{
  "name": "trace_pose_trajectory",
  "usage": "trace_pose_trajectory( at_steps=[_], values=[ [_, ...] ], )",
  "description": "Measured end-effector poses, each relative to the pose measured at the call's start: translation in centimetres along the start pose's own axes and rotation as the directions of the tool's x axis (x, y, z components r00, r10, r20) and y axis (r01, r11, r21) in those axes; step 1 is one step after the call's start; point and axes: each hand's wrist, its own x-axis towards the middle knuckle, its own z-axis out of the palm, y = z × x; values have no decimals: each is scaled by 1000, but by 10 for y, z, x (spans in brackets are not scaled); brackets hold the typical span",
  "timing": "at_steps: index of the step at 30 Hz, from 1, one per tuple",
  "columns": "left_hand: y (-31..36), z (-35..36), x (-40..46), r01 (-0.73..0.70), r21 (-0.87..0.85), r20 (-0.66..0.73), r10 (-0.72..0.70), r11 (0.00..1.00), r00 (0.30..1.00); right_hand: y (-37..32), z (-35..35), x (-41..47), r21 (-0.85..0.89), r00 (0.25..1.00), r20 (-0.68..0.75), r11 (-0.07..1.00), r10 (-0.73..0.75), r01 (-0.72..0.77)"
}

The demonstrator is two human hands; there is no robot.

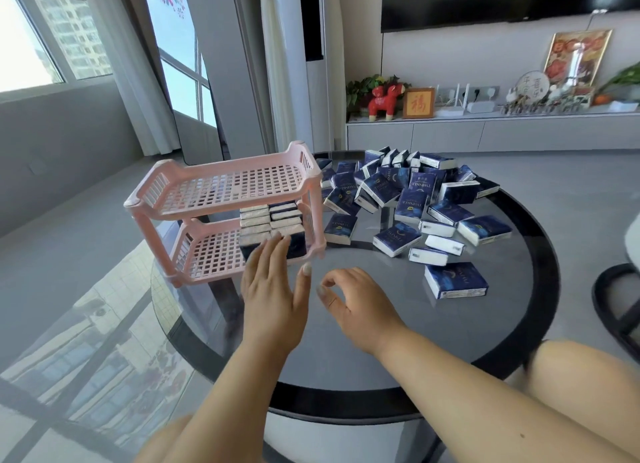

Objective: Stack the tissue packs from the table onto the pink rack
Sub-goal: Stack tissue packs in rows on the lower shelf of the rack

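A pink two-tier rack stands at the left of the round table. Its lower shelf holds two rows of several dark blue tissue packs on edge at the right end; its top shelf holds nothing. My left hand reaches with straight fingers to the front of those stacked packs, fingertips touching them. My right hand hovers over the table just right of it, fingers loosely curled, holding nothing. Several loose blue tissue packs lie heaped across the far and right part of the table, the nearest one at the right.
The round table has a grey glass top and a black rim. A dark chair edge shows at the far right. A TV cabinet with ornaments runs along the back wall. My knees show at the bottom.
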Motion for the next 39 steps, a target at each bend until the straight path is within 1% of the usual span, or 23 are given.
trace_pose_trajectory(
  at_steps=[2, 4, 7, 9, 11, 13, 14, 15, 16, 18, 20, 23, 28, 30, 33, 37, 38, 39],
  values=[
    [8, 3, -11, 28, -54, 35, -26, 998, 999, -2, -10, 2, -24, 992, -121, 999, -39, 36],
    [14, 6, -18, 51, -89, 92, -42, 995, 995, -3, -27, 6, -41, 962, -268, 998, -53, 43],
    [19, 7, -23, 62, -86, 163, -47, 994, 986, 11, -63, 8, -47, 856, -515, 999, -44, 23],
    [20, 7, -24, 76, -96, 187, -57, 993, 981, 34, -89, 10, -34, 784, -619, 997, 37, -73],
    [22, 6, -24, 90, -112, 199, -67, 990, 978, 62, -113, 12, 44, 736, -647, 973, 200, -226],
    [23, 6, -24, 93, -110, 217, -68, 990, 974, 90, -130, 16, 117, 701, -592, 903, 397, -413],
    [24, 7, -23, 96, -105, 228, -70, 990, 971, 103, -134, 19, 152, 691, -543, 865, 477, -478],
    [24, 7, -23, 94, -100, 236, -68, 990, 969, 109, -137, 22, 192, 700, -472, 837, 536, -512],
    [24, 8, -23, 89, -98, 240, -63, 991, 969, 116, -137, 24, 241, 724, -383, 819, 574, -521],
    [24, 9, -23, 77, -99, 238, -51, 992, 970, 121, -131, 28, 276, 788, -202, 805, 582, -525],
    [23, 11, -21, 72, -105, 234, -45, 992, 971, 118, -124, 28, 227, 823, -58, 810, 565, -540],
    [21, 12, -20, 73, -141, 250, -36, 987, 968, 106, -113, 28, 166, 863, 19, 850, 504, -500],
    [21, 18, -14, 190, -287, 316, -94, 939, 944, 80, -97, 26, 216, 900, 204, 879, 386, -426],
    [22, 20, -10, 204, -327, 329, -91, 923, 940, 70, -89, 27, 202, 913, 242, 903, 329, -379],
    [22, 26, -6, 176, -325, 324, -65, 929, 944, 60, -77, 27, 188, 925, 294, 934, 240, -303],
    [16, 33, -2, 194, -308, 266, -112, 931, 957, 43, -70, 24, 150, 901, 407, 962, 149, -227],
    [15, 34, -2, 194, -307, 252, -117, 932, 961, 40, -71, 24, 161, 905, 410, 967, 118, -199],
    [15, 33, -3, 191, -308, 242, -118, 932, 963, 40, -75, 26, 167, 922, 376, 972, 93, -166]
  ],
)
